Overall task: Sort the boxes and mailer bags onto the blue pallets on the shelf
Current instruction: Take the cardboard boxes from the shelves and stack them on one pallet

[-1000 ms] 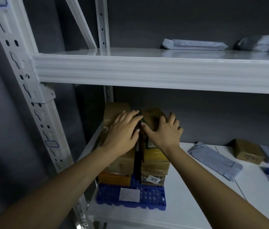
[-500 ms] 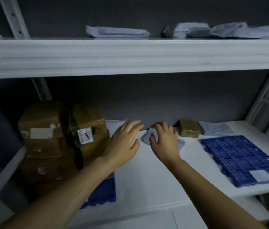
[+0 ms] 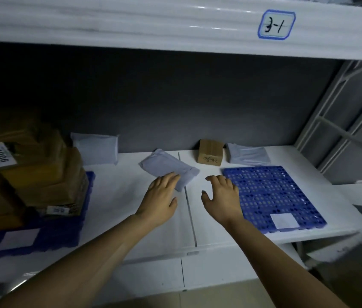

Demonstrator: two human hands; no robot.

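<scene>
- Left hand [image 3: 161, 196]: fingers extended and relaxed, fingertips resting on the near corner of the grey mailer bag [image 3: 169, 168]. Nothing is gripped.
- Right hand [image 3: 222, 196]: fingers spread and straight, holding nothing. It lies over the left edge of the right blue pallet [image 3: 273, 192]; contact with the pallet cannot be confirmed.
- The two hands are apart, one on each side of the seam in the shelf [image 3: 120, 196].
- The grey mailer bag lies flat and angled on the shelf, between the two pallets and on neither.
- Small cardboard box [image 3: 210, 154]: on the shelf just behind the right blue pallet, near the back wall.
- Second mailer bag [image 3: 248, 154]: flat, just right of the small cardboard box, behind the same pallet.
- The right blue pallet carries only a white label [image 3: 284, 220] at its near edge.
- Third mailer bag [image 3: 95, 148]: upright against the back wall, left of centre.
- Stack of cardboard boxes [image 3: 31, 165]: on the left blue pallet [image 3: 64, 230]; one sticker reads "1006".
- Upper beam tag [image 3: 276, 24]: reads "3-1".
</scene>
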